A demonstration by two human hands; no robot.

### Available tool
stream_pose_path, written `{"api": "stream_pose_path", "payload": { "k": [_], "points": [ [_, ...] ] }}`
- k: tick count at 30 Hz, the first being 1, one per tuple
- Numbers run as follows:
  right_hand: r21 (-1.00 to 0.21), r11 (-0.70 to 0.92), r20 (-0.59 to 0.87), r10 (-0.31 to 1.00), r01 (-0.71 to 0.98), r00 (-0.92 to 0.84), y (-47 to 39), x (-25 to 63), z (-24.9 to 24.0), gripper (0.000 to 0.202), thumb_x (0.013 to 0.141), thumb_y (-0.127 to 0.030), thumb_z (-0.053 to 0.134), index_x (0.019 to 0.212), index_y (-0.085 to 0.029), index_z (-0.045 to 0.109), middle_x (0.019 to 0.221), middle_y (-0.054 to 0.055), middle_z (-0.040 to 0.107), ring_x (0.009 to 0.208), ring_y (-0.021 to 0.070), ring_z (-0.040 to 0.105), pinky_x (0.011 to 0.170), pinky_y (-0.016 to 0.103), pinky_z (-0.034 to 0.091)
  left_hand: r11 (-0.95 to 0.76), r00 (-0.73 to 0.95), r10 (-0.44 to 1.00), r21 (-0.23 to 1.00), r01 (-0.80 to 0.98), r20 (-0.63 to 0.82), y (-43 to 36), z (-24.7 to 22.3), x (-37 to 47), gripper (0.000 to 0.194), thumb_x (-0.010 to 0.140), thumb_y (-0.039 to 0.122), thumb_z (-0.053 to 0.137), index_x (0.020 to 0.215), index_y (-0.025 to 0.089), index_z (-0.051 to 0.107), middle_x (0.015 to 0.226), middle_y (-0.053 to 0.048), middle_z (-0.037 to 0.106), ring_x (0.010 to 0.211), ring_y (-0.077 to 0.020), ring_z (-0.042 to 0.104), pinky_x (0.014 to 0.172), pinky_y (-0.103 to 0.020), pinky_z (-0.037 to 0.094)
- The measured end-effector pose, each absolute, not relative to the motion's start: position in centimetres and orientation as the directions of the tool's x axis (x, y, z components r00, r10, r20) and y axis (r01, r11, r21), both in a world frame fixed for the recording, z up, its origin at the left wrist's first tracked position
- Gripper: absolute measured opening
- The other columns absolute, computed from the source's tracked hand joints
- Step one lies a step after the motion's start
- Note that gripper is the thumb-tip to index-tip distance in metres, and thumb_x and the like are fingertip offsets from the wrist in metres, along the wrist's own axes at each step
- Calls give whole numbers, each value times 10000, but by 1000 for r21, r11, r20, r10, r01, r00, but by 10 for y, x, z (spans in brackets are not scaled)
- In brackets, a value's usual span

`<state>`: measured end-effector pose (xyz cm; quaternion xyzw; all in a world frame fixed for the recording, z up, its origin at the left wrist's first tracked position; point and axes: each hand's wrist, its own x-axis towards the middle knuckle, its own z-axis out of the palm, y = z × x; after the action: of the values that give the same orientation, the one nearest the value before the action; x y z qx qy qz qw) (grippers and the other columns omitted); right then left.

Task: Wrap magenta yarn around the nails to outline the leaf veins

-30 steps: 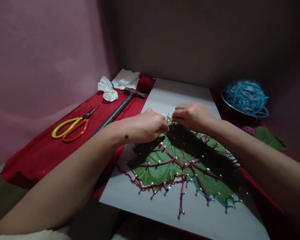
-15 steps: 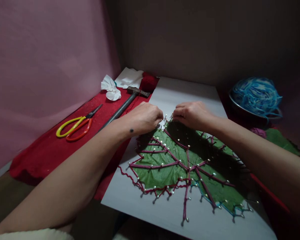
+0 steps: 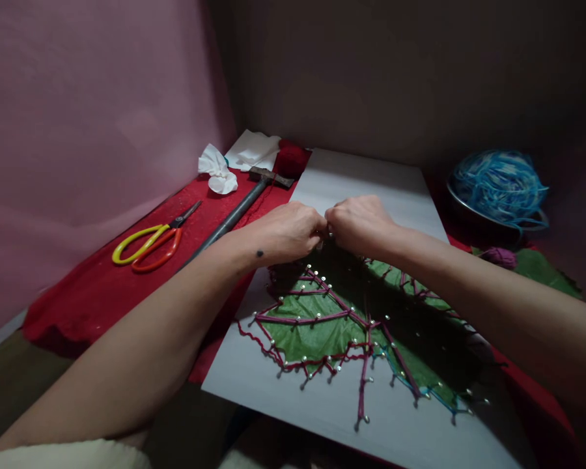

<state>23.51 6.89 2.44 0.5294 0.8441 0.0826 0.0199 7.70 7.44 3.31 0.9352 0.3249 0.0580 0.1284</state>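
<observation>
1. Left hand (image 3: 297, 229) and right hand (image 3: 361, 223) meet, fingers curled; I cannot tell what either grip holds.
2. Green leaf (image 3: 317, 335) lies on white board (image 3: 371, 166), wearer's side of both hands, midrib pointing toward them.

1 L hand (image 3: 297, 228), 1 R hand (image 3: 359, 221). 1 board (image 3: 273, 391); 2 leaves (image 3: 317, 335); 20+ nails (image 3: 367, 419), some hid. 3 yarn balls (image 3: 501, 185): 1 far L, 2 rt. L: 1 hammer (image 3: 239, 208), 1 pr scissors (image 3: 176, 223). 1 bowl (image 3: 461, 203) far rt.
</observation>
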Motion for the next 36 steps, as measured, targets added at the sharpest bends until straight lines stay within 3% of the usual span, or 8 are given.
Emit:
{"api": "stream_pose_path", "payload": {
  "k": [3, 6, 10, 14, 20, 25, 28, 36],
  "points": [
    [154, 389, 32, 917, 909, -398, 64, 241, 25, 198, 795, -210, 498, 774, -186, 693, 804, 96, 702, 669, 187, 590, 540, 294, 301, -752, 775, 632, 261, 605, 26, 78, 33, 76, 289, 806, 161, 458, 938, 171, 714, 884, -65, 717, 805, -149, 635, 701, -246, 418],
    [17, 447, 80, 891, 894, -447, 57, 255, 22, 200, 823, -246, 505, 798, -198, 697, 793, 55, 702, 695, 156, 591, 603, 272, 342, -742, 765, 644, 255, 620, 18, 80, 32, 74, 291, 811, 186, 460, 950, 184, 716, 892, -58, 719, 824, -155, 637, 706, -248, 420],
    [-55, 574, 144, 814, 817, -562, 52, 273, 12, 218, 839, -222, 480, 782, -181, 687, 766, 46, 680, 670, 132, 576, 616, 258, 359, -748, 770, 637, 267, 608, 30, 79, 31, 74, 290, 813, 187, 462, 953, 175, 716, 900, -61, 719, 831, -154, 636, 716, -246, 423],
    [29, 661, 151, 738, 750, -657, 52, 283, 6, 256, 856, -212, 443, 806, -176, 691, 745, 56, 654, 666, 139, 555, 595, 266, 351, -755, 779, 625, 288, 589, 47, 79, 30, 75, 292, 818, 176, 464, 979, 163, 708, 921, -66, 716, 850, -154, 635, 734, -247, 428],
    [172, 767, 7, 626, 618, -780, 58, 283, 7, 264, 867, -148, 422, 855, -175, 685, 752, 63, 638, 668, 147, 530, 623, 291, 337, -764, 785, 617, 273, 584, 49, 79, 26, 76, 330, 806, 143, 461, 1039, 201, 687, 931, -54, 713, 841, -152, 628, 725, -249, 423],
    [208, 806, -64, 576, 554, -815, 62, 281, 12, 254, 857, -107, 425, 857, -161, 673, 740, 59, 629, 696, 158, 534, 626, 301, 324, -818, 821, 571, 94, 567, 21, 72, 22, 82, 383, 817, 124, 445, 1114, 267, 639, 911, -50, 705, 827, -163, 616, 711, -266, 394],
    [150, 783, -16, 613, 604, -790, 60, 284, 11, 267, 862, -129, 427, 874, -176, 690, 734, 55, 630, 673, 148, 531, 608, 291, 322, -827, 827, 561, -39, 560, -18, 66, 22, 85, 388, 849, 122, 407, 1140, 269, 619, 839, -61, 701, 747, -172, 603, 704, -294, 367],
    [-41, 706, 127, 705, 707, -698, 57, 290, 13, 216, 787, -165, 485, 743, -187, 696, 720, 35, 640, 663, 129, 554, 594, 259, 347, -810, 811, 582, -130, 571, -57, 59, 17, 90, 337, 891, 175, 372, 1130, 222, 604, 716, -59, 683, 696, -181, 591, 731, -331, 330]
  ]
}}
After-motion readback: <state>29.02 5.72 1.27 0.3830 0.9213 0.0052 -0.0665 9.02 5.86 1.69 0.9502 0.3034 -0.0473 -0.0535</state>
